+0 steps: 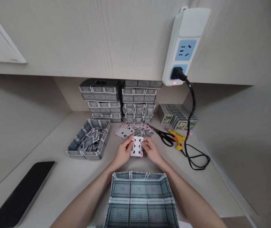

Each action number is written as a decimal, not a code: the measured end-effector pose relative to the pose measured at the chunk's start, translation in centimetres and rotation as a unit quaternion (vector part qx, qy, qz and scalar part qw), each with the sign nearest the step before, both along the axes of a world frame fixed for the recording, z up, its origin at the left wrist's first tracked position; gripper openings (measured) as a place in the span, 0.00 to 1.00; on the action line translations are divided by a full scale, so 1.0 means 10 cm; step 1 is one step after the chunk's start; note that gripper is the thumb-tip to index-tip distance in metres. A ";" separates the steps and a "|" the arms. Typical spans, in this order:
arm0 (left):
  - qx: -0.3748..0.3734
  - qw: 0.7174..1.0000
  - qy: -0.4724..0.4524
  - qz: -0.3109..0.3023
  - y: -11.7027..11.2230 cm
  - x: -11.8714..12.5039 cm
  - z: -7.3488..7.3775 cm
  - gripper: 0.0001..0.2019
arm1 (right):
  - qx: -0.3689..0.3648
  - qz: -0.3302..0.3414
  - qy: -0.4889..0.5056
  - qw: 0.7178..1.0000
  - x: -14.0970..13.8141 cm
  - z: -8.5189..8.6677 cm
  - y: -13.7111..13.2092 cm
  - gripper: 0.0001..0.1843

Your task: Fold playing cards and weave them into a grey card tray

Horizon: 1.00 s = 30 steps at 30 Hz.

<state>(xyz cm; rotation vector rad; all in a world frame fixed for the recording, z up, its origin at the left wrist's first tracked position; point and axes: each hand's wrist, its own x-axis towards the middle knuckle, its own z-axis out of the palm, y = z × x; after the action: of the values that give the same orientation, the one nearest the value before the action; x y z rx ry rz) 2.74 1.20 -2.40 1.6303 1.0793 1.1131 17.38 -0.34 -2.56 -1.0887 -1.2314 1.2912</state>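
Between my two hands is a playing card [137, 147], a six of spades, face up. My left hand [124, 150] pinches its left edge, and my right hand [151, 150] pinches its right edge. Whether more cards lie beneath it I cannot tell. Just beyond my fingers, loose playing cards [125, 131] are spread on the table, some face up and some back up. Closer to me, between my forearms, stands an open box [138, 201] made of grey-patterned playing cards.
A card-made tray [105, 139] holding loose cards stands left. Stacked card boxes [138, 109] and card packs [178, 115] are at the back. Scissors [165, 138] and a yellow glue gun [178, 138] with a black cord [193, 98] lie right. A power strip [185, 47] hangs above; a black slab [22, 193] lies left.
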 end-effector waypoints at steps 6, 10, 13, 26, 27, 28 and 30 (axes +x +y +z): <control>0.042 0.999 0.023 0.011 -0.01 0.01 -0.02 0.23 | 0.022 -0.048 -0.008 0.999 -0.02 0.00 0.00 0.21; 0.040 0.998 0.034 0.016 -0.01 0.01 -0.03 0.23 | 0.044 -0.060 -0.045 0.996 0.01 -0.05 0.02 0.23; 0.039 0.999 0.032 0.016 0.00 0.00 -0.03 0.23 | 0.049 -0.061 -0.058 0.995 0.02 -0.08 0.03 0.23; 0.026 0.999 0.030 0.012 -0.01 0.01 -0.01 0.23 | 0.026 -0.034 -0.043 0.998 0.00 -0.05 0.01 0.27; 0.026 0.999 0.033 0.013 -0.01 0.01 -0.01 0.24 | 0.025 -0.032 -0.041 0.998 0.00 -0.04 0.01 0.27; 0.025 0.999 0.035 0.013 -0.01 0.01 -0.01 0.24 | 0.026 -0.031 -0.041 0.998 0.00 -0.04 0.01 0.27; 0.022 0.999 0.037 0.012 -0.01 0.01 -0.01 0.24 | 0.023 -0.029 -0.039 0.999 0.00 -0.04 0.00 0.27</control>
<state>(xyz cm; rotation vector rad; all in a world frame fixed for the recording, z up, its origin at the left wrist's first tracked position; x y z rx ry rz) 2.84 1.12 -2.54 1.7096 1.1326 1.1073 17.35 -0.32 -2.92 -1.1428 -1.2730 1.1807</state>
